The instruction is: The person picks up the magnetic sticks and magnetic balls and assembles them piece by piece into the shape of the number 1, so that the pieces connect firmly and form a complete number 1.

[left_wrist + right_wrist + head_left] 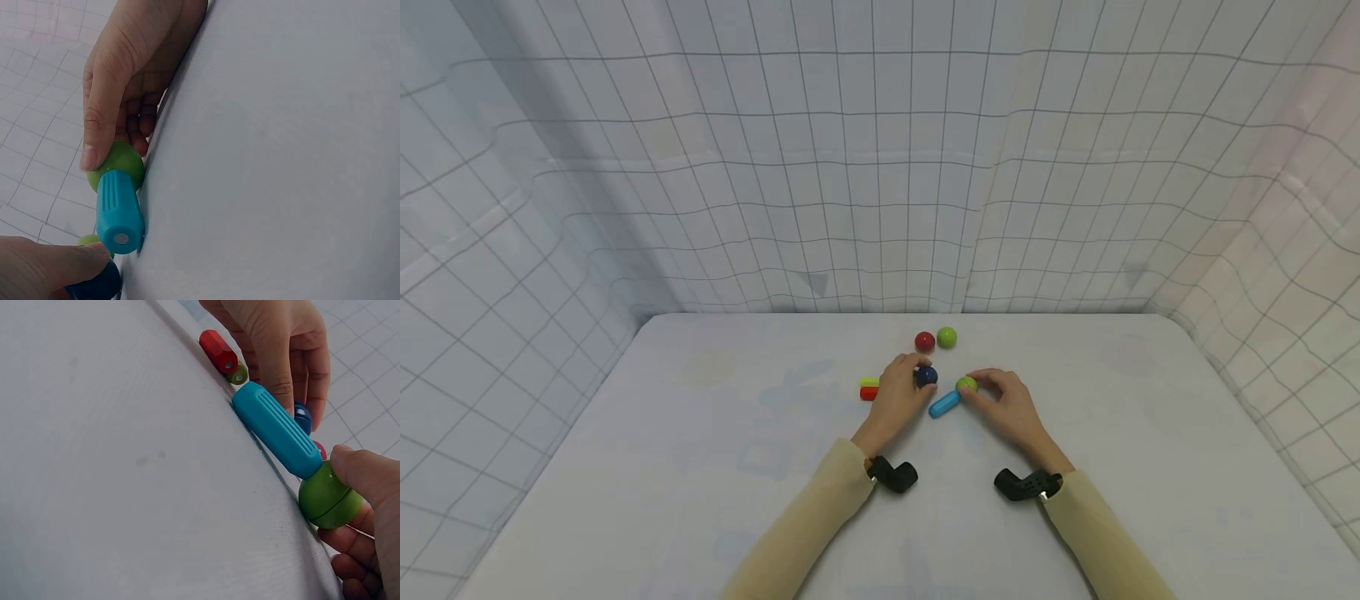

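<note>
My left hand [898, 393] pinches a dark blue ball [927, 377] between thumb and fingers. To its right, my right hand [1009, 408] holds a green ball [966, 385], the thumb on one side and fingertips on the other. A light blue ribbed rod [944, 404] lies between the hands, its far end against that green ball. In the right wrist view, the rod [278, 430] meets the held green ball [330, 497] end-on. The left wrist view shows a pale round spot on the rod's [120, 209] near end.
A red ball [925, 342] and a second green ball [947, 337] sit side by side beyond the hands. Left of my left hand lie a red rod [868, 393] and a yellow-green rod [869, 382], partly hidden by it. White gridded curtains [880, 183] surround the white table [715, 467].
</note>
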The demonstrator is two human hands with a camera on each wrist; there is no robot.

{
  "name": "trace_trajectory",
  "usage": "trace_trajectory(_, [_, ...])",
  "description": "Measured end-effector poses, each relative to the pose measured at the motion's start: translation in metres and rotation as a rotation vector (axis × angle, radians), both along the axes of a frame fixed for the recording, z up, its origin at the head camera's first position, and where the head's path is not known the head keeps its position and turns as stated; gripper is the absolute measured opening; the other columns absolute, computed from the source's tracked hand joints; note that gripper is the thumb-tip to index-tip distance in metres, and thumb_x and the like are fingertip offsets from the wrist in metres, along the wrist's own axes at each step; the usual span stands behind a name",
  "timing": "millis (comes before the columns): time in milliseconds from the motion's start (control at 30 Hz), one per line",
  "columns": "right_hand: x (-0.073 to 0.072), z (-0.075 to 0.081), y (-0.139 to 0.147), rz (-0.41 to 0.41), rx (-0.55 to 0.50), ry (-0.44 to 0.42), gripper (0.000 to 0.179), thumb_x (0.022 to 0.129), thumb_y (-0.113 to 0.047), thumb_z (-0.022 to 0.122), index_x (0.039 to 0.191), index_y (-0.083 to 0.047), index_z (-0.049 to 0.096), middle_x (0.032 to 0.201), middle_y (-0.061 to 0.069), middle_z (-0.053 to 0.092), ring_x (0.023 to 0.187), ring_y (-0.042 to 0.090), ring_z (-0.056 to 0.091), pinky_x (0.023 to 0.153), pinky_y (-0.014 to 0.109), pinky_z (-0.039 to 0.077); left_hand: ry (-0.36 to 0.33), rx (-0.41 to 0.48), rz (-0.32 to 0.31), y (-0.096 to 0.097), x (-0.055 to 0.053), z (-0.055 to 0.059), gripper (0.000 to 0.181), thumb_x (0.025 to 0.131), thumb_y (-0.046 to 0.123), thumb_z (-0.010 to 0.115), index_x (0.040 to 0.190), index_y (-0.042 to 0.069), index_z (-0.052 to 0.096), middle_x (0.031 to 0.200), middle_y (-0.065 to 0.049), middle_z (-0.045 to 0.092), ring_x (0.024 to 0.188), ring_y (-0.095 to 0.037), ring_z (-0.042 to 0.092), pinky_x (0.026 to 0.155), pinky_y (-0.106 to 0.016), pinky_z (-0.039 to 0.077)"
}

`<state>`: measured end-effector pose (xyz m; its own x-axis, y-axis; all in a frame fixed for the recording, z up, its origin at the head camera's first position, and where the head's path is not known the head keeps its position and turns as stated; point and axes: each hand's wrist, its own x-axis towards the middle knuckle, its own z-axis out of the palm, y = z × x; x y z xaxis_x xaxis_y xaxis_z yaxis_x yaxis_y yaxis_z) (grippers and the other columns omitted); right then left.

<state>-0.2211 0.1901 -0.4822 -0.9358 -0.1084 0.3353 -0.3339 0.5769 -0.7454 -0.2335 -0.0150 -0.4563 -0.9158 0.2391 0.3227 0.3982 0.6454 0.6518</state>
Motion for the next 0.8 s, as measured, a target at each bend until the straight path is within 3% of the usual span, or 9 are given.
trace_trajectory(333, [0.001, 0.002, -0.001, -0.006, -0.003, -0.02, 0.033, 0.085, -0.031, 0.072, 0.108, -0.008, 0.069, 0.104, 0.006, 0.065, 0.098, 0.023, 0.052, 0.086, 0.043, 0.038, 0.028, -0.012, -0.015, -0.006, 0.005, -0.001, 0.031, 0.084, 0.009, 0.073, 0.111, 0.003, 0.058, 0.108, -0.013, 0.059, 0.101, -0.026, 0.056, 0.091, -0.039, 0.044])
trace_trajectory(800, [0.002, 0.004, -0.002, -0.014, -0.013, -0.023, 0.031, 0.085, -0.029, 0.072, 0.107, -0.008, 0.069, 0.102, 0.007, 0.065, 0.097, 0.023, 0.052, 0.085, 0.042, 0.039, -0.009, -0.092, -0.07, -0.01, 0.016, 0.002, 0.033, 0.087, 0.008, 0.07, 0.118, 0.004, 0.061, 0.113, -0.013, 0.057, 0.107, -0.027, 0.054, 0.094, -0.039, 0.043])
